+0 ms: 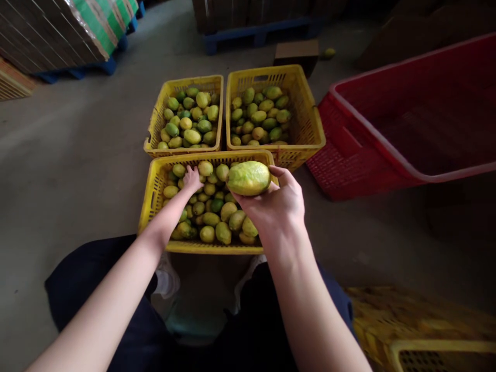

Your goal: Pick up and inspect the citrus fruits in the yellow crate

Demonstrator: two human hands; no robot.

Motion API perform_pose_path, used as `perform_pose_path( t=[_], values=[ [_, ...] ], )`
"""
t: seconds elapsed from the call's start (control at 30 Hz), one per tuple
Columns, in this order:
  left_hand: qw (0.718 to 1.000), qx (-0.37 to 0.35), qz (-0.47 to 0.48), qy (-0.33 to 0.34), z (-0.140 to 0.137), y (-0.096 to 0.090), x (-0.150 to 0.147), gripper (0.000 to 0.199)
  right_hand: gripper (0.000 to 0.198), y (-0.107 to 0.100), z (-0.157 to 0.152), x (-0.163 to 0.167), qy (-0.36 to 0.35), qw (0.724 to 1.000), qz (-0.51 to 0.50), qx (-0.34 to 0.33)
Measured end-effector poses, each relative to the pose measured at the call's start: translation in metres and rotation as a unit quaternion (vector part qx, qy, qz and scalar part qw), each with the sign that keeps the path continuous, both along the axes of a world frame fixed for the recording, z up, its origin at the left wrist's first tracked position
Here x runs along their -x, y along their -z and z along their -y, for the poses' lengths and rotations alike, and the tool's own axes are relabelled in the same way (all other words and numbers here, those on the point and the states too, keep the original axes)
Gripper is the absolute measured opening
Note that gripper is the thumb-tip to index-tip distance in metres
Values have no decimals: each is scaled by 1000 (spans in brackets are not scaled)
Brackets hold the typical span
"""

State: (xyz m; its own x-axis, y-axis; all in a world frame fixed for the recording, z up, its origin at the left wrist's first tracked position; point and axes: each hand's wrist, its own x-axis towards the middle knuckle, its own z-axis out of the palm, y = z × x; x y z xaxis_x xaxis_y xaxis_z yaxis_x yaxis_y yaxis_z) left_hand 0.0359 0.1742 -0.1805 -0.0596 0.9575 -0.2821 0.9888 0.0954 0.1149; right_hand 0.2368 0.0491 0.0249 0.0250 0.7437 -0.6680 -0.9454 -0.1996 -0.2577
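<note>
A yellow-green lemon (248, 179) lies in my right hand (284, 199), with the thumb and fingers curled around its right end. It is raised above the right side of the front yellow crate (205, 249). That crate is filled with yellow and green lemons (223, 232). My left hand (191, 179) reaches over the crate's far left part, down among the fruit. Its fingers look apart, close beside a yellowish lemon (205, 168). What its fingertips touch is partly hidden.
Behind stand two more yellow crates of lemons, a left one (155, 126) and a right one (310, 119). A large red crate (341, 155) is on the right. Pallets, a cardboard box (296, 50) and a loose lemon (328, 53) are farther back. Another yellow crate (445, 347) sits lower right.
</note>
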Motion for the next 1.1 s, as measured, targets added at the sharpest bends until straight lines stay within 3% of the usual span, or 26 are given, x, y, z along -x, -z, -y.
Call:
perform_pose_path(
  t=[0.17,0.3,0.37,0.43,0.47,0.53,0.63,0.77,0.9,1.0,1.1],
  values=[
    [999,-10,-30,26,3,-3,-5,76,10,2,1,6,-23,1000,2,0],
    [1000,24,3,-3,4,-11,1,68,10,-7,0,4,-30,998,35,35],
    [996,46,58,-45,9,-20,10,59,11,-11,-1,0,-34,997,55,30],
    [972,88,188,-107,18,-33,22,49,12,-14,-2,-3,-33,998,56,16],
    [943,118,277,-139,23,-43,30,44,12,-14,-3,-4,-32,998,50,9],
    [856,173,457,-170,36,-67,46,36,13,-16,-3,-4,-29,999,39,-3],
    [726,208,644,-123,59,-114,67,37,14,-17,-1,1,-35,998,42,-12],
    [609,222,759,-54,97,-168,74,54,17,-17,1,15,-41,998,47,-18],
    [486,215,837,-132,134,-191,54,67,24,-16,8,30,-89,994,56,-20],
    [423,190,863,-200,155,-197,34,67,23,-19,20,40,-113,990,70,-38],
    [413,122,870,-241,167,-199,21,57,16,-21,34,48,-113,989,72,-61]
  ],
)
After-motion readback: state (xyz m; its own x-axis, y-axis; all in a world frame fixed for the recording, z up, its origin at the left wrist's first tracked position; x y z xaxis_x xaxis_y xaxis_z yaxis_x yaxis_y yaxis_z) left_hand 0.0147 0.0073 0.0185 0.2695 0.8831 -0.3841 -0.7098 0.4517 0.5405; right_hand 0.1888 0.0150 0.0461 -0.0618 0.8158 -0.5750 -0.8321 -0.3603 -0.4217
